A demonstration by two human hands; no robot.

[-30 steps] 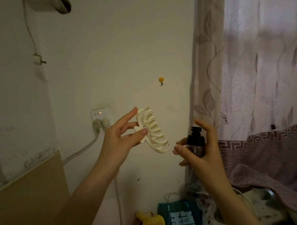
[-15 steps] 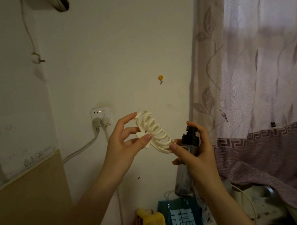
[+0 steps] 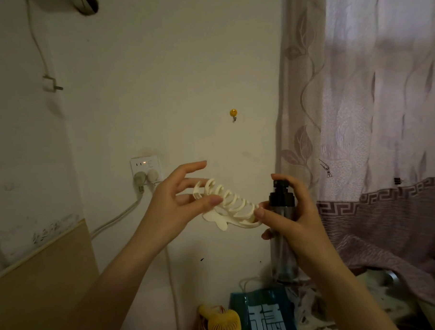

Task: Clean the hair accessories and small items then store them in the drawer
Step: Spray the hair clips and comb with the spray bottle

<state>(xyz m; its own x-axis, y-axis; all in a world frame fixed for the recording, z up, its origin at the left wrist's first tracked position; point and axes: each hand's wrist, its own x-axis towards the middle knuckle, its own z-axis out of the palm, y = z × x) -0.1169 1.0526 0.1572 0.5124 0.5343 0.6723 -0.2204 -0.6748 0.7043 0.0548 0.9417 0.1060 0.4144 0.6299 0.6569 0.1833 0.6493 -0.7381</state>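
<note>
Before the wall, a cream claw clip (image 3: 229,209) is pinched by the left hand (image 3: 174,206); at its 3 o'clock, a spray bottle (image 3: 282,212) is gripped by the right hand (image 3: 293,214). Cleaning is judged barely begun; no drawer is visible.

Home room, likely bedroom: patterned curtain (image 3: 374,133) at right, wall socket (image 3: 145,165) centre-left, smiley wall hook (image 3: 233,113) mid-frame, small yellow fan (image 3: 222,323) bottom centre.

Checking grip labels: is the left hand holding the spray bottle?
No, the right hand grips the spray bottle, while the left hand pinches the cream hair claw clip.
</note>
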